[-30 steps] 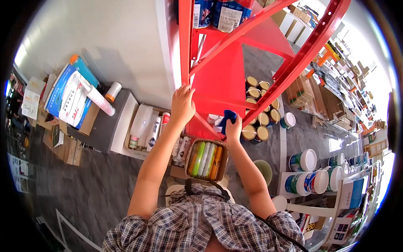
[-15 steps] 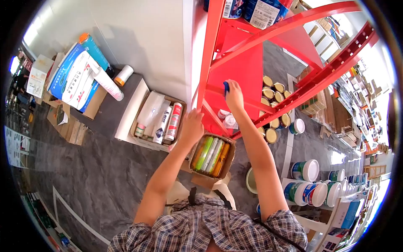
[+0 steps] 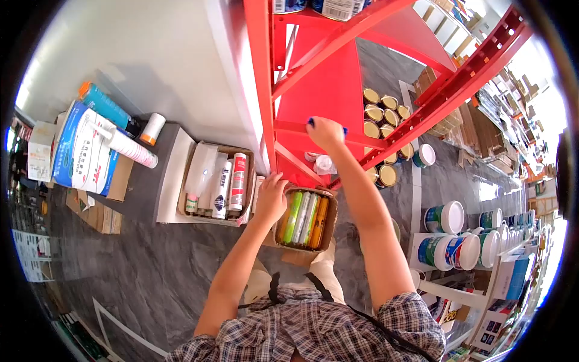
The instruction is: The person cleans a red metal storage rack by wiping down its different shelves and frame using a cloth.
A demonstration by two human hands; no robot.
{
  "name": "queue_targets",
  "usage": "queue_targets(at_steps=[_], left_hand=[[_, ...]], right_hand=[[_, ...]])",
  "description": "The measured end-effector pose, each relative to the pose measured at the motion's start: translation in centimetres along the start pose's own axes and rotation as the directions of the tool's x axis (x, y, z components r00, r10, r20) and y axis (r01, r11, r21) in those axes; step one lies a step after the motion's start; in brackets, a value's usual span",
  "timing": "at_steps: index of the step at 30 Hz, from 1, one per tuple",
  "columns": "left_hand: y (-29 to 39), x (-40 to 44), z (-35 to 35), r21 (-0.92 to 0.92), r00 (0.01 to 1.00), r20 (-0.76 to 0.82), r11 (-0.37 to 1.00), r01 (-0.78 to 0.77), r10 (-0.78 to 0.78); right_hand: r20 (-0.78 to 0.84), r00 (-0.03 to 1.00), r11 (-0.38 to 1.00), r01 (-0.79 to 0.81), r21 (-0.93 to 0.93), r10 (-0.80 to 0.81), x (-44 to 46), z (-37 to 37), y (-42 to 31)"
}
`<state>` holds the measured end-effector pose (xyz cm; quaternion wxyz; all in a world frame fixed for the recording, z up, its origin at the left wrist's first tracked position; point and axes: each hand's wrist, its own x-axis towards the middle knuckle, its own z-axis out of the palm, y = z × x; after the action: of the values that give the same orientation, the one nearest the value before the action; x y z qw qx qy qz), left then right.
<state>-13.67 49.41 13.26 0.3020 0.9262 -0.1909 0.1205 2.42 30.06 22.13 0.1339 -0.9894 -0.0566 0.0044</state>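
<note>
My right hand (image 3: 326,133) is closed round a blue cloth (image 3: 312,122), only bits of which show, at a horizontal bar of the red metal rack (image 3: 313,102). Lower down, my left hand (image 3: 271,198) is near the foot of the rack's upright, at the left edge of a cardboard box (image 3: 330,231) with green, white and orange tubes. Its fingers are slightly apart and nothing shows in them. A small white item (image 3: 324,165) lies behind the rack's lower brace.
Left of the rack stands a carton of sealant tubes (image 3: 220,184). Gold-lidded cans (image 3: 387,175) are on the floor behind the rack, with white-lidded buckets (image 3: 452,217) at the right. Cans (image 3: 341,7) stand on the upper shelf.
My left hand has come down from the rack's upright to beside the box of tubes. My right hand, with the blue cloth, has moved up from the lower brace to the horizontal bar.
</note>
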Motion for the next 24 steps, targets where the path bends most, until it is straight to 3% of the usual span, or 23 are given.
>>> queue_targets(at_steps=[5, 7, 10, 12, 14, 16, 17, 19, 21, 24], left_hand=[[1.3, 1.2, 1.0, -0.005, 0.999, 0.046, 1.0, -0.004, 0.005], [1.5, 1.4, 0.9, 0.011, 0.998, 0.061, 1.0, 0.004, -0.004], [0.8, 1.1, 0.0, 0.048, 0.999, 0.036, 0.999, 0.017, -0.019], [-0.1, 0.7, -1.1, 0.048, 0.998, 0.032, 0.997, 0.053, -0.054], [-0.8, 0.3, -2.3, 0.062, 0.994, 0.043, 0.993, 0.099, -0.102], [-2.0, -0.4, -2.6, 0.061, 0.994, -0.005, 0.992, 0.11, -0.11], [-2.5, -0.6, -2.7, 0.058, 0.993, -0.052, 0.993, 0.105, -0.102], [-3.3, -1.4, -3.4, 0.051, 0.991, -0.089, 0.993, 0.103, -0.098], [-3.9, -2.1, -3.8, 0.02, 0.986, -0.134, 0.995, 0.098, -0.095], [-4.0, -3.4, -5.3, -0.004, 0.98, -0.127, 0.988, 0.152, -0.151]], right_hand=[[-0.121, 0.982, 0.989, -0.149, -0.026, 0.145, -4.3, -2.3, 10.5], [-0.282, 0.958, 0.996, -0.064, -0.064, 0.044, -5.5, -1.9, 13.2], [-0.357, 0.933, 0.993, -0.074, -0.092, 0.037, -5.9, 0.2, 12.4], [-0.617, 0.781, 0.994, 0.045, -0.095, -0.095, -6.5, 1.6, 10.3], [-0.655, 0.691, 0.95, 0.269, -0.16, -0.306, -6.9, 2.3, 6.0], [-0.697, 0.525, 0.848, 0.475, -0.236, -0.488, -7.1, 1.7, 0.2], [-0.713, 0.418, 0.775, 0.565, -0.281, -0.563, -7.1, 0.8, -2.9], [-0.612, 0.326, 0.647, 0.633, -0.425, -0.721, -6.1, -0.7, -7.9], [-0.516, 0.266, 0.559, 0.598, -0.574, -0.814, -3.9, -1.8, -11.3], [-0.427, 0.282, 0.51, 0.54, -0.67, -0.859, 0.5, -2.3, -11.6]])
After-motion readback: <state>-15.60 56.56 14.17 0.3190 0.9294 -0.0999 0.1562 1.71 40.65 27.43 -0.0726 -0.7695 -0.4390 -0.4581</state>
